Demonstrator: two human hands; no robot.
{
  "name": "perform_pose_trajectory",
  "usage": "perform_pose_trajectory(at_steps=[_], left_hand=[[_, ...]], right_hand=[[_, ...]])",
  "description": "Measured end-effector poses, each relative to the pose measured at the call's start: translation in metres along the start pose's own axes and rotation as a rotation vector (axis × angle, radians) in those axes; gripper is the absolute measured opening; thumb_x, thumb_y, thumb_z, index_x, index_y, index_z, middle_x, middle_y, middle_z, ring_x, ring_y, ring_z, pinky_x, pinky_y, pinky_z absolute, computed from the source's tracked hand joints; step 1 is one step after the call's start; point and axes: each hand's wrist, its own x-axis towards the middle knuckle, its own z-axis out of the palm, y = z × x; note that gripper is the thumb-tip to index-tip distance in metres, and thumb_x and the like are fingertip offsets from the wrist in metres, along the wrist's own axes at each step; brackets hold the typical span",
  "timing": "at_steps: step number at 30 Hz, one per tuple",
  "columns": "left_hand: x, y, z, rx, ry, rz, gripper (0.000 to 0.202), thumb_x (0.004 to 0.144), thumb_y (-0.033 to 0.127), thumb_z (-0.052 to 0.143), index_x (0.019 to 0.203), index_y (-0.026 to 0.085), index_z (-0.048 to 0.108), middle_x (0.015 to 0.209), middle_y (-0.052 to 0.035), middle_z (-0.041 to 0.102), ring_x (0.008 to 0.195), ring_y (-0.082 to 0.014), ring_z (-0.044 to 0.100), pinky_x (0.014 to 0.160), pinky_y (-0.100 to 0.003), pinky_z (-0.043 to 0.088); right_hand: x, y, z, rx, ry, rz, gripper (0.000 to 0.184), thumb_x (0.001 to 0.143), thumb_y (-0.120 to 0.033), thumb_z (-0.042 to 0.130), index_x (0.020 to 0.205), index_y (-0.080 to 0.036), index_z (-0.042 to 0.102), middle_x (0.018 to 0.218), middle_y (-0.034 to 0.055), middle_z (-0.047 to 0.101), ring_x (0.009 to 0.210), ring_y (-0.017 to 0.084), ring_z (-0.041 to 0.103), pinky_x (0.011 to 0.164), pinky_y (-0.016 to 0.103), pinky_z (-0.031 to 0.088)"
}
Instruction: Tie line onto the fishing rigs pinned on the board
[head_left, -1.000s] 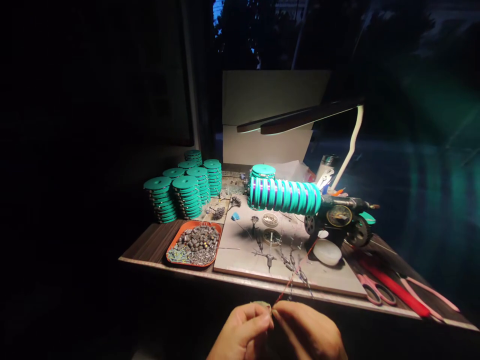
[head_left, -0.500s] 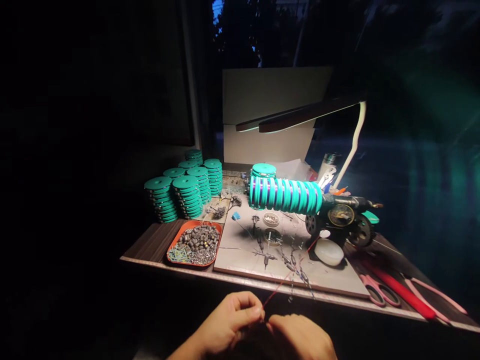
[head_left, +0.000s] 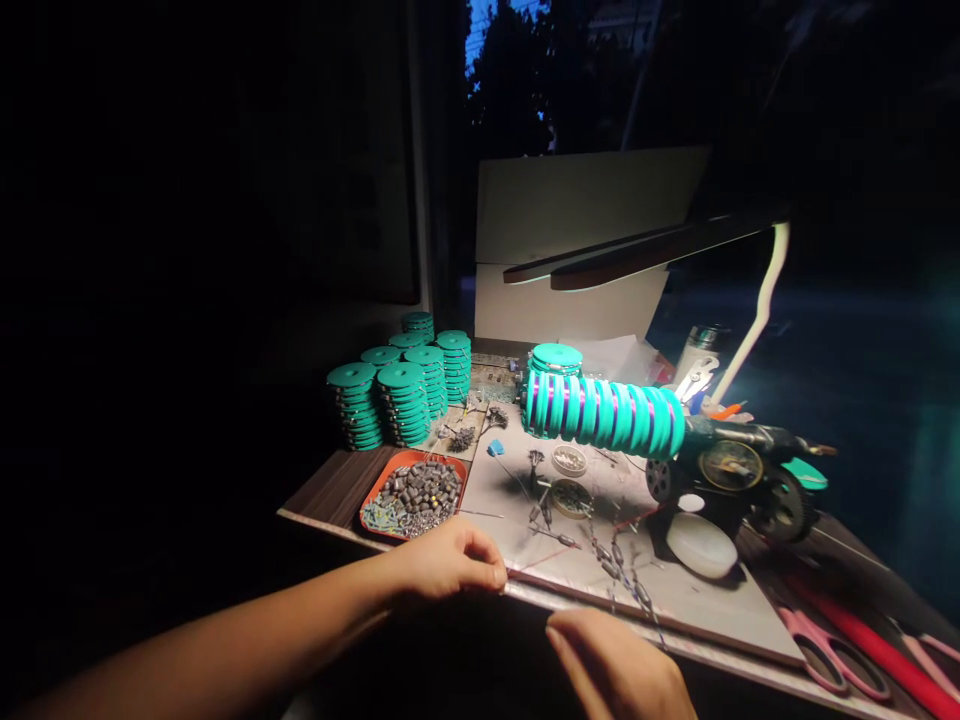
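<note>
My left hand (head_left: 459, 560) is at the table's front edge with thumb and forefinger pinched on a thin red line (head_left: 545, 559). The line stretches right across the pale board toward the winding machine (head_left: 720, 450). My right hand (head_left: 619, 665) is lower and to the right, apart from the left, its fingers curled together; anything between them is hidden. Past the hands, dark sinkers (head_left: 609, 562) on thin lines lie on the board (head_left: 510, 530). A row of green foam spools (head_left: 604, 412) sits on the machine's shaft.
An orange tray (head_left: 367, 525) of sinkers and small fittings is at left, before stacks of green spools (head_left: 401, 400). Two round dishes, a white bowl (head_left: 701, 546), pink-handled scissors (head_left: 832, 650) and a red rod (head_left: 885, 640) lie rightward. A lamp (head_left: 637, 255) hangs above.
My hands have moved apart, the left going up and toward the tray, with the red line still in its pinch. The view has shifted, so the table appears further right and lower.
</note>
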Motion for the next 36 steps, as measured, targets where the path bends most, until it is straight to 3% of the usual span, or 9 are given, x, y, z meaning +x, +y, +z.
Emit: perform_pose_trajectory(at_steps=[4, 8, 11, 13, 16, 20, 25, 29, 36], left_hand=[[-0.001, -0.006, 0.007, -0.04, -0.028, 0.0, 0.022, 0.054, 0.035, 0.065, 0.052, 0.015, 0.057, 0.048, 0.0049, 0.046, 0.05, -0.0094, 0.034, 0.052, -0.025, 0.022], [0.001, -0.014, 0.013, -0.097, -0.033, -0.008, 0.028, 0.054, 0.041, 0.064, 0.055, 0.015, 0.055, 0.053, 0.0028, 0.049, 0.053, -0.0106, 0.038, 0.053, -0.025, 0.025], [0.0, -0.015, 0.016, -0.088, -0.034, 0.001, 0.029, 0.054, 0.041, 0.065, 0.056, 0.014, 0.055, 0.054, 0.0023, 0.049, 0.054, -0.011, 0.039, 0.054, -0.026, 0.027], [-0.003, -0.013, 0.02, -0.062, -0.022, 0.021, 0.028, 0.055, 0.04, 0.065, 0.057, 0.014, 0.056, 0.055, 0.0022, 0.05, 0.054, -0.0115, 0.039, 0.055, -0.026, 0.028], [-0.011, -0.012, 0.029, 0.011, 0.08, 0.067, 0.02, 0.059, 0.035, 0.062, 0.058, 0.015, 0.058, 0.06, 0.0024, 0.051, 0.064, -0.0144, 0.043, 0.064, -0.028, 0.031], [-0.016, -0.015, 0.039, 0.155, 0.244, 0.091, 0.013, 0.062, 0.03, 0.058, 0.06, 0.017, 0.058, 0.067, 0.0015, 0.054, 0.077, -0.0183, 0.047, 0.075, -0.029, 0.031], [-0.012, -0.021, 0.043, 0.137, 0.239, 0.082, 0.015, 0.062, 0.031, 0.059, 0.064, 0.015, 0.059, 0.071, 0.0003, 0.056, 0.08, -0.0193, 0.048, 0.076, -0.029, 0.032], [-0.009, -0.027, 0.045, 0.136, 0.232, 0.086, 0.017, 0.063, 0.033, 0.059, 0.064, 0.015, 0.059, 0.07, 0.0005, 0.055, 0.078, -0.019, 0.047, 0.076, -0.029, 0.032], [-0.012, -0.026, 0.048, 0.182, 0.316, 0.078, 0.019, 0.065, 0.033, 0.059, 0.071, 0.015, 0.062, 0.08, -0.0028, 0.058, 0.083, -0.0205, 0.048, 0.078, -0.03, 0.033]], right_hand=[[0.016, -0.005, -0.007, 0.31, -0.219, 0.38, 0.019, 0.08, -0.035, 0.051, 0.081, -0.019, 0.062, 0.076, 0.0032, 0.069, 0.07, 0.017, 0.064, 0.062, 0.021, 0.048], [0.007, -0.003, -0.001, 0.458, -0.158, 0.558, 0.026, 0.076, -0.042, 0.055, 0.079, -0.018, 0.065, 0.08, 0.0055, 0.069, 0.079, 0.021, 0.063, 0.07, 0.025, 0.048], [0.001, -0.001, 0.004, 0.631, -0.101, 0.72, 0.032, 0.07, -0.049, 0.06, 0.076, -0.018, 0.065, 0.066, 0.0022, 0.064, 0.059, 0.015, 0.059, 0.054, 0.022, 0.046], [0.004, -0.001, 0.006, 0.797, -0.092, 0.886, 0.042, 0.062, -0.057, 0.064, 0.075, -0.017, 0.063, 0.055, -0.0021, 0.056, 0.042, 0.009, 0.048, 0.04, 0.018, 0.037], [0.016, -0.002, 0.005, 0.959, -0.079, 1.037, 0.052, 0.052, -0.063, 0.067, 0.068, -0.015, 0.059, 0.049, -0.0047, 0.051, 0.036, 0.005, 0.041, 0.035, 0.015, 0.029], [0.024, -0.006, -0.001, 0.934, -0.033, 0.984, 0.045, 0.057, -0.057, 0.069, 0.058, -0.014, 0.054, 0.044, -0.0051, 0.05, 0.035, 0.004, 0.038, 0.037, 0.016, 0.027], [0.018, -0.006, -0.007, 0.88, -0.047, 1.034, 0.049, 0.049, -0.059, 0.071, 0.053, -0.014, 0.053, 0.04, -0.0054, 0.048, 0.034, 0.004, 0.036, 0.038, 0.017, 0.026], [0.011, 0.0, -0.002, 0.877, -0.044, 1.034, 0.048, 0.052, -0.06, 0.068, 0.056, -0.015, 0.054, 0.041, -0.0046, 0.048, 0.033, 0.005, 0.035, 0.037, 0.018, 0.026], [0.015, -0.009, -0.026, 0.362, 0.075, 0.72, 0.034, 0.069, -0.051, 0.06, 0.059, -0.018, 0.06, 0.051, -0.002, 0.05, 0.049, 0.012, 0.047, 0.049, 0.022, 0.036]])
